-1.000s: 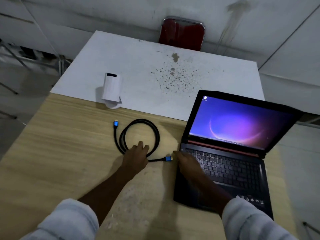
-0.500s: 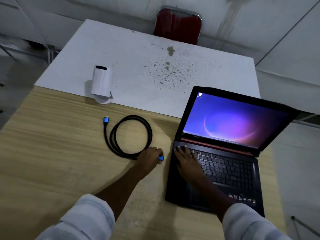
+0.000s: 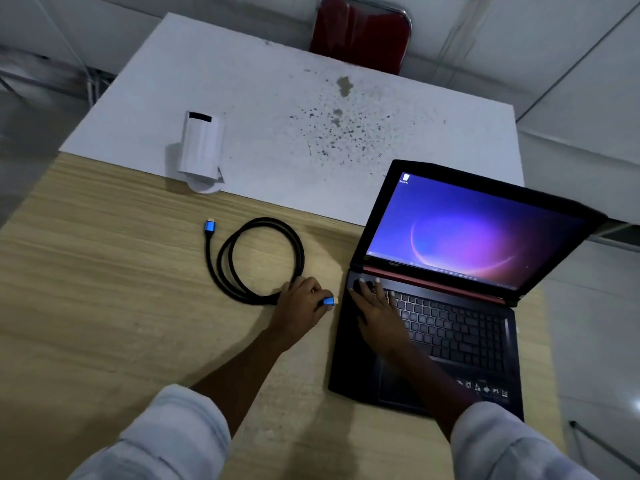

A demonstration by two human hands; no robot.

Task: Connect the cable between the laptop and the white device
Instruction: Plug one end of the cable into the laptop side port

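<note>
Left hand [image 3: 300, 308]: closed on near blue plug [image 3: 328, 301] of black cable [image 3: 263, 259]; plug tip points at laptop's left edge, just short of it.
Right hand [image 3: 375, 308]: flat, fingers spread, on laptop [image 3: 426, 336] keyboard, top-left corner; holds nothing.
Cable coil: lies on wooden table [image 3: 104, 306], beyond and left of grip.
Far blue plug [image 3: 209, 226]: free, past coil, well apart from grip.
White device [image 3: 201, 147]: upright on white table [image 3: 277, 109], farther beyond far plug; unconnected.
Red chair [image 3: 360, 32]: behind white table.
</note>
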